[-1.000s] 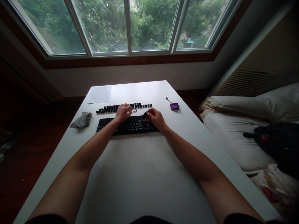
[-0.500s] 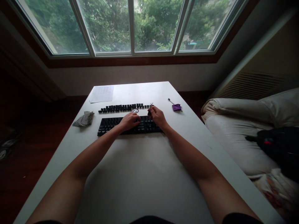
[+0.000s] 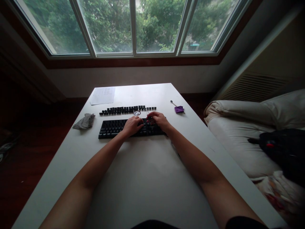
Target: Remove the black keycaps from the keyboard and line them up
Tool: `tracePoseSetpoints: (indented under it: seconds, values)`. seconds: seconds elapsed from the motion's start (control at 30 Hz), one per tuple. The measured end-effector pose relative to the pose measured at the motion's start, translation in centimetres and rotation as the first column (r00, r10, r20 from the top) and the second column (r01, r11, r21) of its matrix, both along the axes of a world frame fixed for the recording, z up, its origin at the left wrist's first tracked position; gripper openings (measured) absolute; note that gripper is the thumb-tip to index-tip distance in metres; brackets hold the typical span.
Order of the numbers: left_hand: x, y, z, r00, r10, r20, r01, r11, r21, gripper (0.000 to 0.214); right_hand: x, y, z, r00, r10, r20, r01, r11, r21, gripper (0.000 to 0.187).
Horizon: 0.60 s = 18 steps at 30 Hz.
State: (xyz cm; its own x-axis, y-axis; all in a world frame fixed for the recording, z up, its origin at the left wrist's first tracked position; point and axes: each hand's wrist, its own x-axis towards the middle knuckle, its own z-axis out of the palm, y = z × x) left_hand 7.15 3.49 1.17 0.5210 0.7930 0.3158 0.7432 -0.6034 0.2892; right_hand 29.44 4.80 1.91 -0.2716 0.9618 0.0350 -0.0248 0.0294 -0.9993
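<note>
A black keyboard (image 3: 112, 127) lies across the white table. My left hand (image 3: 132, 125) rests on its middle, fingers loosely spread over the keys and holding nothing I can see. Over the right part of the keyboard, my right hand (image 3: 158, 119) pinches a thin wire tool that looks like a keycap puller (image 3: 147, 111). Its lower end meets the keys, though the fingers hide the exact contact. Behind the keyboard stand rows of loose black keycaps (image 3: 121, 110). A small round, pale object with a dark rim (image 3: 137, 113) lies between them and my left hand.
Crumpled grey cloth (image 3: 84, 121) sits left of the keyboard, and a sheet of paper (image 3: 103, 95) lies at the back left. To the right are a purple cloth (image 3: 179, 109) and a small brush (image 3: 173, 103). A sofa (image 3: 228, 127) flanks the table's right edge.
My right hand has moved left and down with the wire tool, from above the keyboard's back edge to its keys. My left hand stays on the keyboard.
</note>
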Motion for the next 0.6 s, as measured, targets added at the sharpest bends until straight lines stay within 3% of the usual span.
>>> tracePoseSetpoints:
  seconds: [0.13, 0.33, 0.6]
  values:
    - [0.3, -0.5, -0.3, 0.999, 0.045, 0.008, -0.045, 0.999, 0.025, 0.015, -0.2, -0.5, 0.4, 0.998, -0.023, -0.065, 0.027, 0.998, 0.063, 0.032]
    - [0.4, -0.7, -0.4, 0.997, 0.071, 0.023, -0.071, 0.997, 0.017, 0.015, -0.6, -0.4, 0.4, 0.985, -0.137, 0.103, 0.112, 0.969, 0.219, 0.034]
    - [0.4, -0.8, -0.9, 0.997, 0.078, 0.003, -0.078, 0.996, 0.049, 0.014, -0.4, 0.6, -0.7, 0.971, -0.153, 0.184, 0.109, 0.967, 0.232, 0.031]
